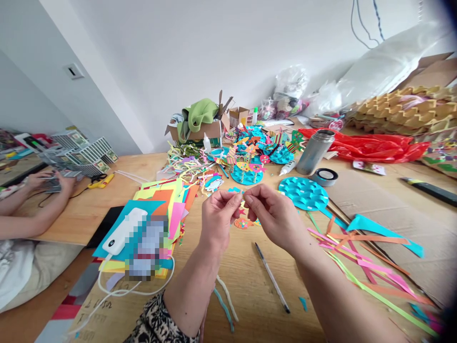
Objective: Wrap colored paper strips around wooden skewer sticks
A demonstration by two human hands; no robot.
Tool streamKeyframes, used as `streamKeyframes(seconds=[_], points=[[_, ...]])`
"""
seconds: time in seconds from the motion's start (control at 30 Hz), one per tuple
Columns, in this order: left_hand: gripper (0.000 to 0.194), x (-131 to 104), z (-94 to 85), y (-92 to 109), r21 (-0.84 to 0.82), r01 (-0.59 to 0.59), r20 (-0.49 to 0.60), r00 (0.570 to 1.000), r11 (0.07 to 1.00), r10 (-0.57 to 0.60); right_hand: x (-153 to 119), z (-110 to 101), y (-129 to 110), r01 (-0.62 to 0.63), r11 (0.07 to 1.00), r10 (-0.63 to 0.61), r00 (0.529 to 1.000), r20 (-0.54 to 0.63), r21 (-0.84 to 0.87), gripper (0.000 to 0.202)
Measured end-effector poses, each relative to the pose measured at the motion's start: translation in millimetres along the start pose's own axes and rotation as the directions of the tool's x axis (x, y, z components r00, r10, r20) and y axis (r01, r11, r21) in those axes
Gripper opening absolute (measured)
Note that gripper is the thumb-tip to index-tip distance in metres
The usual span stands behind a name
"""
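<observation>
Piece, too tiny to identify, is pinched between closed fingertips of left hand and right hand, with paper fish cutouts seen just below on table.

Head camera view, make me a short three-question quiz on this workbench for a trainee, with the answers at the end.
1. True or false: the pen lies on the cardboard.
2. What colour is the plastic bag beside the metal flask? A) green B) red C) black
3. Fill in: the white power bank, left of the left hand, lies on a ___ sheet.

Key: 1. False, it lies on the wooden table. 2. B. 3. Blue.
</observation>
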State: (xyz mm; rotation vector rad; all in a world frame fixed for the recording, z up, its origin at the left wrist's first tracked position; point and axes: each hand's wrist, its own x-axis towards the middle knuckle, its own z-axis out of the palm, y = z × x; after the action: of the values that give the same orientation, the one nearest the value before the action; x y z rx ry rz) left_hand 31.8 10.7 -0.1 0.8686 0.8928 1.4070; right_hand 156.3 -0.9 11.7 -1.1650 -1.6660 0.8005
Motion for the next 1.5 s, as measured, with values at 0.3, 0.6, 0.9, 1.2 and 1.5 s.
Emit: streamKeyframes(seconds=[0.3, 0.6, 0.9, 1.2, 1.5], points=[[0.019, -0.8, 3.8, -6.1, -0.063, -0.069, -0.052, 0.996, 0.996, 0.066, -5.6, 9.0, -0.8, 0.07, 0.99, -0.064, 0.996, -0.054, 0.125, 0.011], [0.011, -2.0, 7.9, -8.6, -0.2, -0.102, -0.095, 0.992, 0.974, 0.085, -5.5, 9.4, -1.7, 0.049, 0.998, -0.05, 0.997, -0.062, -0.026, 0.015], [0.009, -11.1, 14.0, -3.5, -0.402, -0.043, -0.062, 0.998, 0.915, 0.02, -9.9, 14.4, -5.7, 0.008, 0.97, -0.035, 0.994, -0.105, -0.244, 0.008], [0.013, 9.1, 0.0, -10.1, -0.109, -0.002, 0.004, 1.0, 0.994, 0.003, -2.6, -14.5, 4.1, 0.169, 0.857, -0.135, 0.985, 0.105, -0.487, 0.026], [0.009, 18.7, -22.4, 0.9, 0.566, -0.214, 0.366, 0.931, 0.796, -0.009, -3.0, -37.5, 2.8, 0.142, 0.703, 0.091, 0.954, 0.285, -0.697, 0.02]])
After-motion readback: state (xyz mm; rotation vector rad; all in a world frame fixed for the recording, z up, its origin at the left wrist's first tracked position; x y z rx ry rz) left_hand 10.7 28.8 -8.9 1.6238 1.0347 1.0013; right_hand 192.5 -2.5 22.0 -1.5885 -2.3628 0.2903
